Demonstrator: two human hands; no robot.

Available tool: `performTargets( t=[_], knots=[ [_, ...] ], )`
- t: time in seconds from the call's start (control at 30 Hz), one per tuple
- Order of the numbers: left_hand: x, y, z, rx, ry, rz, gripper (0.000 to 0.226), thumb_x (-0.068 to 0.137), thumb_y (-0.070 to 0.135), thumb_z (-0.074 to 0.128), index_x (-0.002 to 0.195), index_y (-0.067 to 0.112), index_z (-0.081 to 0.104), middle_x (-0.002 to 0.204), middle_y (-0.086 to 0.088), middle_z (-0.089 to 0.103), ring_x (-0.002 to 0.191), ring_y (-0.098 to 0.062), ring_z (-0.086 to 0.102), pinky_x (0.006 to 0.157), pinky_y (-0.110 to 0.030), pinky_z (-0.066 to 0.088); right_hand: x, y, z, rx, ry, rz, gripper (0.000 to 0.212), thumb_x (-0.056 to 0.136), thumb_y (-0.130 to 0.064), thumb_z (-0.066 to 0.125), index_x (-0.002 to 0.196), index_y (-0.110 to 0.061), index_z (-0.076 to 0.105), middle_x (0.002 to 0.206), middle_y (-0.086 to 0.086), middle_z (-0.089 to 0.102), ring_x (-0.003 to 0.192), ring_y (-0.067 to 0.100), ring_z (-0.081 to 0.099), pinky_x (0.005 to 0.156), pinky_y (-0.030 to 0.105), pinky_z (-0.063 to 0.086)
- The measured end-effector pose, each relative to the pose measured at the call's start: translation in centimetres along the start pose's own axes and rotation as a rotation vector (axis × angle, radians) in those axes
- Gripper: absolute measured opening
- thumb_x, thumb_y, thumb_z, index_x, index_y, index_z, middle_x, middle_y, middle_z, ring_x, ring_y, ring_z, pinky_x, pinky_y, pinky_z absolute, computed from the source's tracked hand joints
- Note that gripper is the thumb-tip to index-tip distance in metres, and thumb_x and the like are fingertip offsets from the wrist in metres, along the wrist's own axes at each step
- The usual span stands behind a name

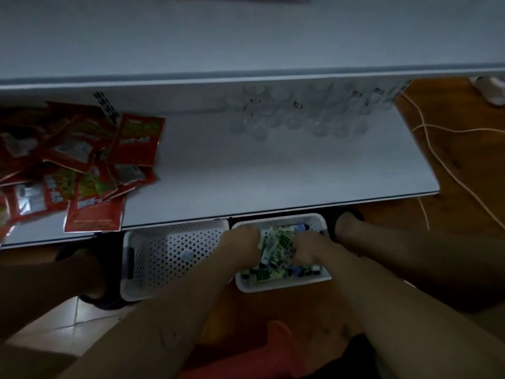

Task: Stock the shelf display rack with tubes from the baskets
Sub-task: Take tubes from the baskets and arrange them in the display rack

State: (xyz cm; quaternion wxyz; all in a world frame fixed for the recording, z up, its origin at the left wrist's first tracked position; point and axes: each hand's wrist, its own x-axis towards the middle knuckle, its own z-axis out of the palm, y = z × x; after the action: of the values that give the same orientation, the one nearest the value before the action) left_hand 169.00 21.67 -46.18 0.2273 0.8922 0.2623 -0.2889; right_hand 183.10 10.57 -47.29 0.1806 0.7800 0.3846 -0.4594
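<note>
A pale grey flat shelf board [246,173] carries a heap of red foil packets [82,165] at its left and blurred clear round holders [300,119] at back right. Two white perforated plastic baskets [169,255] stand side by side on the orange-brown wooden floor [464,105], where a thin white cable [461,131] trails.

Both hands [242,241] [306,248] close together, curled.

Dim light; orange-brown wooden floor [470,105] with a white cable [461,131] trailing across it

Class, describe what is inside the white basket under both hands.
Green and white tubes fill the basket; the left hand and right hand grip some, covering whatever lies beneath them.
</note>
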Motion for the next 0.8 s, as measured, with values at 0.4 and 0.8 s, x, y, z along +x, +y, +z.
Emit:
performTargets(
  t=[0.4,0.8],
  knots=[
    [3.7,1.5,5.8,-0.058,-0.114,0.015,0.023,0.092,0.019,0.051,0.113,0.014,0.059,0.102,-0.009,0.064,0.086,-0.025,0.063,0.071,-0.038,0.056,6.0,-0.1,4.8,0.152,0.035,0.044,0.014,0.092,-0.009,0.053,0.103,-0.008,0.062,0.100,0.011,0.064,0.086,0.026,0.061,0.077,0.036,0.053],
    [9.2,3.4,6.3,0.008,-0.007,0.094,0.078,0.089,0.020,0.058,0.152,0.013,0.013,0.143,-0.016,0.039,0.114,-0.031,0.052,0.078,-0.040,0.053,5.4,4.3,1.6,0.596,0.021,0.089,0.021,0.095,-0.019,0.053,0.077,-0.009,0.051,0.078,0.015,0.055,0.077,0.031,0.057,0.073,0.040,0.052]
  ],
)
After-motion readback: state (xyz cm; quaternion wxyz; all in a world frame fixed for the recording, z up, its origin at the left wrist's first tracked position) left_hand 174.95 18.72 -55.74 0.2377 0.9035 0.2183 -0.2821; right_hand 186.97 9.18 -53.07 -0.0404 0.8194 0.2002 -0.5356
